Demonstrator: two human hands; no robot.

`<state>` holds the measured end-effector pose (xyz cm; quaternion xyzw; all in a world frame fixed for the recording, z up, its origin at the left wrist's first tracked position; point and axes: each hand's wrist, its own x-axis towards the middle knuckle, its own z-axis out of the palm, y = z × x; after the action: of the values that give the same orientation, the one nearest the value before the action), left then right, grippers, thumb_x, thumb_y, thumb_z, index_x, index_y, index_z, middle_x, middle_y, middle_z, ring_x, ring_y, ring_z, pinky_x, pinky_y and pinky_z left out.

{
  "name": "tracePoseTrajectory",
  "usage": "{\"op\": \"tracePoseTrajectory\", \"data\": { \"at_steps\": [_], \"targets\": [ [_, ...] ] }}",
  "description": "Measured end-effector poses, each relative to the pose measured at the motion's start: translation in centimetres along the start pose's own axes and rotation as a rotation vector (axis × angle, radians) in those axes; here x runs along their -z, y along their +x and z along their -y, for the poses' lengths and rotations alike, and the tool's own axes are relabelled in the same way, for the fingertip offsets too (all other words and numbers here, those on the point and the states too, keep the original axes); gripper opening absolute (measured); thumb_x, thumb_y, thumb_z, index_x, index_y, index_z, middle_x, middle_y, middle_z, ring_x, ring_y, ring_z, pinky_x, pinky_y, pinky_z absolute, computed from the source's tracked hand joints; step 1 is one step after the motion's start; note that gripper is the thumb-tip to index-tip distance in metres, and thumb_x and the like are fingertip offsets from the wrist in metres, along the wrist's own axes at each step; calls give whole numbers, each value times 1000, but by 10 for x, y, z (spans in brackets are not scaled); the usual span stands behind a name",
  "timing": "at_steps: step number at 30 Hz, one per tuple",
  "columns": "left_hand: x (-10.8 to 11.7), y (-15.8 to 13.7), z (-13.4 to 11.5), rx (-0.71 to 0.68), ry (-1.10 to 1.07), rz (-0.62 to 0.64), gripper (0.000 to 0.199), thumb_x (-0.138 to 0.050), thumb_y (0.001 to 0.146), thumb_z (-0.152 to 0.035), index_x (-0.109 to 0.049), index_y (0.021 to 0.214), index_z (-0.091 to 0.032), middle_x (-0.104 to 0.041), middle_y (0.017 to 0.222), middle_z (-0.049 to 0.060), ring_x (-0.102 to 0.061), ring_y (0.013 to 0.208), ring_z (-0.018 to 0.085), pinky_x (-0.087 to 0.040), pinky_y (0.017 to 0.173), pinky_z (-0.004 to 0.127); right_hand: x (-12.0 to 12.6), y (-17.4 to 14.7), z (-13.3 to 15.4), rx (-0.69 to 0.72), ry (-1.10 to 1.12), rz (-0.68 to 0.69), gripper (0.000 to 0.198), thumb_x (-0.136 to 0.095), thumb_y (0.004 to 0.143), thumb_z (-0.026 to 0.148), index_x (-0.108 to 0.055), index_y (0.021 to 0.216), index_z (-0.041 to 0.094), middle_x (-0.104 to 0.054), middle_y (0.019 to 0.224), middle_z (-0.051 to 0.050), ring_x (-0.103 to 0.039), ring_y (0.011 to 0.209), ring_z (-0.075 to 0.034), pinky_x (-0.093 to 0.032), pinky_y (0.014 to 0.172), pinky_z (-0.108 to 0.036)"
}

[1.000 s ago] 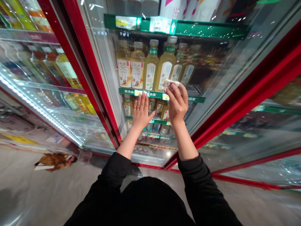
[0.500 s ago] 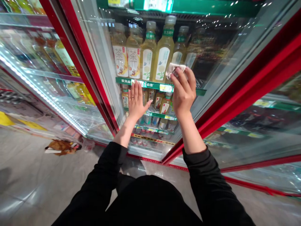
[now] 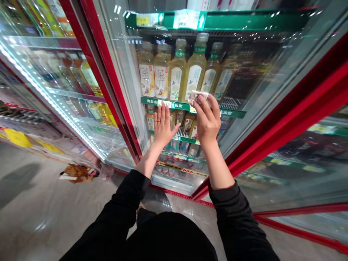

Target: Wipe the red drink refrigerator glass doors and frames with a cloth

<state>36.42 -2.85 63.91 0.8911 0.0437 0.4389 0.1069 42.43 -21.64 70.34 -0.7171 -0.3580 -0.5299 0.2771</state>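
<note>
Head view | left hand (image 3: 162,127) – flat on glass door (image 3: 127,83) | right hand (image 3: 208,121) – clamps cloth (image 3: 196,96)

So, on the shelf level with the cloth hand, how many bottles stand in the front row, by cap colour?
Orange-capped tea bottles: 2
Green-capped tea bottles: 4, the last one dim behind glare
Total: 6
The right hand presses a cloth on the glass door in front of them.
</note>
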Motion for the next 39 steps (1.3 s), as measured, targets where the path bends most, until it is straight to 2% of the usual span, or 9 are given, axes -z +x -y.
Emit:
{"op": "tracePoseTrajectory", "data": {
  "at_steps": [4, 7, 10, 13, 20, 28, 31, 36, 39],
  "targets": [
    [-5, -2, 5, -39, 1, -30, 99, -64, 104, -46, -8, 179, -10, -16, 184, 21, -9, 174, 34, -9, 143, 57, -19, 28, 9, -14, -65, -69, 43, -43, 116, 19, -69, 150, 26, -69, 157, -4, -46, 162, -23, -43, 136, -48],
    [-6, -3, 10, -62, 19, -21, 100, -64, 104, -44, -8, 179, -10, -17, 184, 21, -12, 173, 34, -11, 143, 56, -27, 27, 22, 73, 10, 28, 46, -42, 116, 16, -68, 152, 26, -68, 159, -3, -47, 162, -24, -43, 136, -47],
    [-5, -3, 13, -78, 36, -10, 99, -65, 105, -46, -10, 178, -8, -20, 183, 23, -14, 173, 34, -14, 143, 54, -19, 6, 23, 174, 68, 105, 48, -41, 115, 13, -68, 153, 26, -71, 155, -2, -53, 158, -24, -49, 133, -45],
    [0, -4, 10, -85, 26, -12, 100, -64, 105, -45, -7, 179, -8, -19, 183, 23, -15, 173, 34, -17, 143, 55, -4, -8, 9, 165, 46, 93, 50, -43, 114, 12, -65, 156, 29, -72, 153, -2, -56, 156, -25, -53, 130, -48],
    [13, -4, -30, -131, -39, -73, 106, -64, 107, -42, 9, 178, -15, -10, 185, 21, -10, 174, 34, -18, 142, 55, -3, 25, -6, 59, -6, -72, 54, -42, 115, 15, -58, 161, 37, -68, 158, 2, -48, 161, -25, -48, 134, -50],
    [-6, 5, -34, -113, -91, -19, 106, -61, 108, -44, 14, 178, -17, -9, 185, 20, -17, 173, 34, -23, 141, 55, 13, -3, -10, 244, 23, 39, 53, -47, 113, 12, -58, 162, 29, -71, 155, -4, -53, 157, -25, -52, 130, -45],
    [-11, 4, -31, -111, -69, -20, 108, -63, 107, -46, 13, 178, -15, -13, 185, 20, -18, 172, 34, -23, 141, 54, 14, -9, -19, 181, -1, 27, 52, -51, 113, 15, -59, 161, 31, -70, 155, -5, -55, 157, -26, -50, 132, -47],
    [-11, 4, -35, -83, -26, 9, 108, -63, 106, -49, 7, 178, -12, -14, 185, 19, -16, 173, 33, -20, 142, 51, -12, 13, -8, 7, -53, -121, 51, -44, 116, 18, -59, 161, 35, -70, 156, -2, -48, 161, -27, -47, 134, -53],
    [-10, 6, -37, -80, -20, 26, 104, -59, 108, -51, 5, 179, -12, -12, 185, 18, -13, 174, 32, -17, 143, 51, -18, 18, 3, 6, 13, -78, 51, -42, 116, 20, -59, 160, 39, -69, 157, 2, -47, 162, -26, -46, 135, -52]
  ]
}}
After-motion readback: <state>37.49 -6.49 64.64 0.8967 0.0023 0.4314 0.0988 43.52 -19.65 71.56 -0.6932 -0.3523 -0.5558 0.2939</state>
